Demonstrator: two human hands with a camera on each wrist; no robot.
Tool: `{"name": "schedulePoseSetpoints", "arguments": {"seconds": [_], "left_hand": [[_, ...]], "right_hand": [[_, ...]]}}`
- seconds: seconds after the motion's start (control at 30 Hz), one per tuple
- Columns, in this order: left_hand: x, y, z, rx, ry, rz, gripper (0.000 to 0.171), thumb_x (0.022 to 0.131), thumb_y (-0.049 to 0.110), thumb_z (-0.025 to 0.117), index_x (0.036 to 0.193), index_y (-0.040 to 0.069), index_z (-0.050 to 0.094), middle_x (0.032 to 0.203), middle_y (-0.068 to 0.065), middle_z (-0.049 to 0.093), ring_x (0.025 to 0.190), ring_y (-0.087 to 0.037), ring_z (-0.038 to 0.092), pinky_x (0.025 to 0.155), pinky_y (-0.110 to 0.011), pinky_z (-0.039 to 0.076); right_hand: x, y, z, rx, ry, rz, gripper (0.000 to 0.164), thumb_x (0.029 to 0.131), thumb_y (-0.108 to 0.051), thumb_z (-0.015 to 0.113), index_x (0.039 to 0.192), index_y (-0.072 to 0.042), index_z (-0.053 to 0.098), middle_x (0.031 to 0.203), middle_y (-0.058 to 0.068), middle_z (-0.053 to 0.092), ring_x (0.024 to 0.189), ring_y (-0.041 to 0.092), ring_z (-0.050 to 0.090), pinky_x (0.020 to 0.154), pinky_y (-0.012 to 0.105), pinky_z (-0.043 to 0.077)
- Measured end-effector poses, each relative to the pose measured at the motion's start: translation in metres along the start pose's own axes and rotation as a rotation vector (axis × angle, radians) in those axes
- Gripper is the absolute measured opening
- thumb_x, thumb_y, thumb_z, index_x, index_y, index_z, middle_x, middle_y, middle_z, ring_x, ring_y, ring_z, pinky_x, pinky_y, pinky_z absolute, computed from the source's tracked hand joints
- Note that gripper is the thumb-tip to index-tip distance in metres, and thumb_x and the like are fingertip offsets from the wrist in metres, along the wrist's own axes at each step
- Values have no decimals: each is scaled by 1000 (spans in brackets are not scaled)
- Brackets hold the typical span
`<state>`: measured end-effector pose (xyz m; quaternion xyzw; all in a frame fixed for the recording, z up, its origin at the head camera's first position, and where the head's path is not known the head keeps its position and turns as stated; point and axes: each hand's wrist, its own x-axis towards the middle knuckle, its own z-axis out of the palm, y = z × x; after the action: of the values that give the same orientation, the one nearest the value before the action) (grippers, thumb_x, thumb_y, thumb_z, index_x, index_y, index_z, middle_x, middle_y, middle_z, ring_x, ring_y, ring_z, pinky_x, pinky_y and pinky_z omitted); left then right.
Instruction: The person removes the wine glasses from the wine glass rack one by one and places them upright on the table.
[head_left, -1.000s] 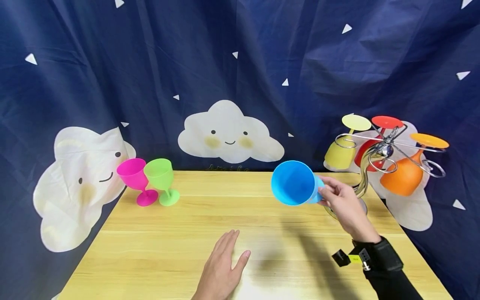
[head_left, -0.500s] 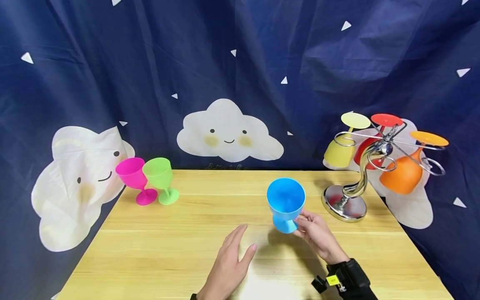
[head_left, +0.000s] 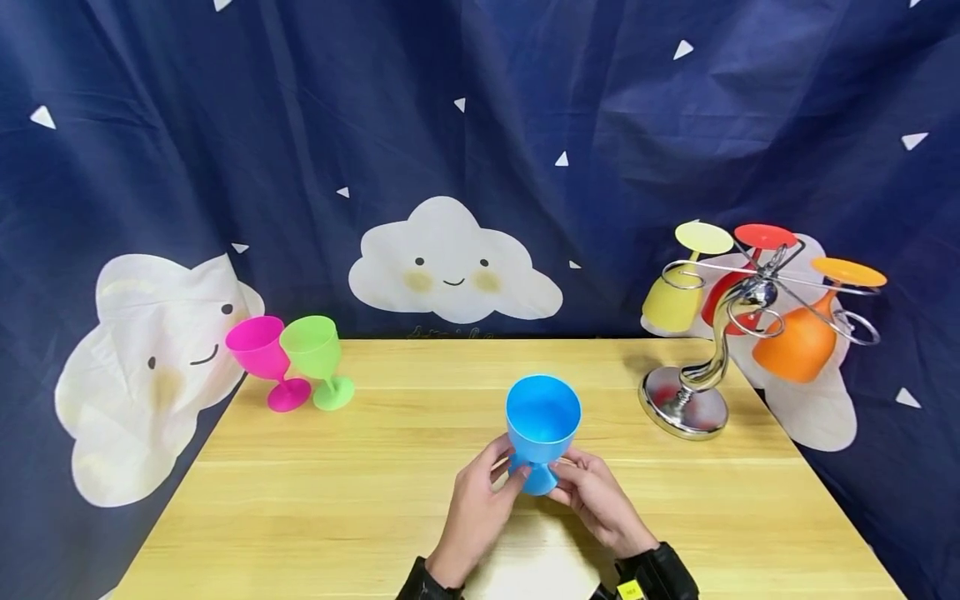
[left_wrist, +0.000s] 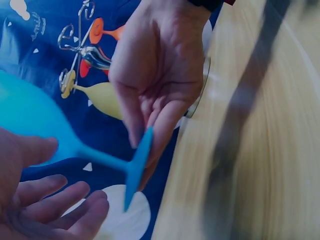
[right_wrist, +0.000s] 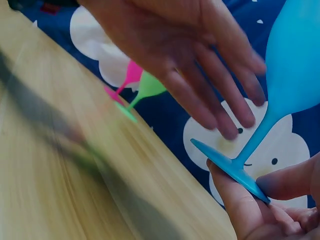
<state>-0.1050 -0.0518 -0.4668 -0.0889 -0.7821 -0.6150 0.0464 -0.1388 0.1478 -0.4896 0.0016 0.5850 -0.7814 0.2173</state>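
A blue plastic goblet is held upright above the front middle of the table. My right hand pinches the edge of its round foot between thumb and fingers, plainest in the right wrist view. On the goblet's other side is my left hand. In the right wrist view that left hand has its fingers extended and spread close to the bowl and stem, not curled round them. Whether its thumb touches the goblet cannot be made out.
Pink and green goblets stand upright at the table's back left. At the right, a chrome goblet rack bears yellow, red and orange goblets upside down. A dark blue curtain hangs behind the wooden table.
My right hand has brought the blue goblet from near the rack toward the front middle, and its mouth has turned upward. My left hand has moved up beside it.
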Motion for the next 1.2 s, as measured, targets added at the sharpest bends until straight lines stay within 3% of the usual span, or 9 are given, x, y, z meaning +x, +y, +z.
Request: {"name": "schedulePoseSetpoints", "arguments": {"seconds": [0.2,0.37,0.6,0.9,1.03,1.2], "left_hand": [[5,-9,4,-13,85,16,30,97,5,78,127,4,72,120,-12,78,113,-29,77,100,-35,64],[3,-13,7,34,143,30,27,95,3,81,120,7,75,112,-7,80,106,-25,79,95,-32,65],[1,-13,8,28,196,33,22,95,2,80,115,8,76,108,-6,80,103,-24,79,93,-33,66],[1,-12,6,21,199,43,22,97,4,79,118,7,76,111,-7,80,105,-25,78,94,-38,66],[0,-13,1,27,209,37,23,97,5,79,120,7,76,110,-6,80,106,-25,78,94,-38,66],[2,-17,-9,55,236,21,24,96,3,79,120,6,76,109,-8,80,104,-26,79,92,-37,66]], "right_hand": [[-1,2,12,20,-10,1,62,113,-9,50,162,18,23,137,12,73,115,10,76,100,28,63],[-2,6,18,26,-30,8,62,113,-10,50,161,19,23,136,13,74,116,11,76,100,28,62],[-1,9,24,41,-36,9,62,113,-10,52,161,19,25,137,12,73,116,10,75,100,27,62],[0,8,25,31,-65,4,63,112,-11,54,161,18,26,137,13,74,115,11,76,100,28,63],[0,7,26,-49,-66,-17,62,111,-13,57,158,19,33,139,17,72,116,14,76,100,32,64],[-2,2,28,-273,-11,-76,60,110,-17,61,158,13,39,146,29,64,124,27,73,102,38,64]]}}
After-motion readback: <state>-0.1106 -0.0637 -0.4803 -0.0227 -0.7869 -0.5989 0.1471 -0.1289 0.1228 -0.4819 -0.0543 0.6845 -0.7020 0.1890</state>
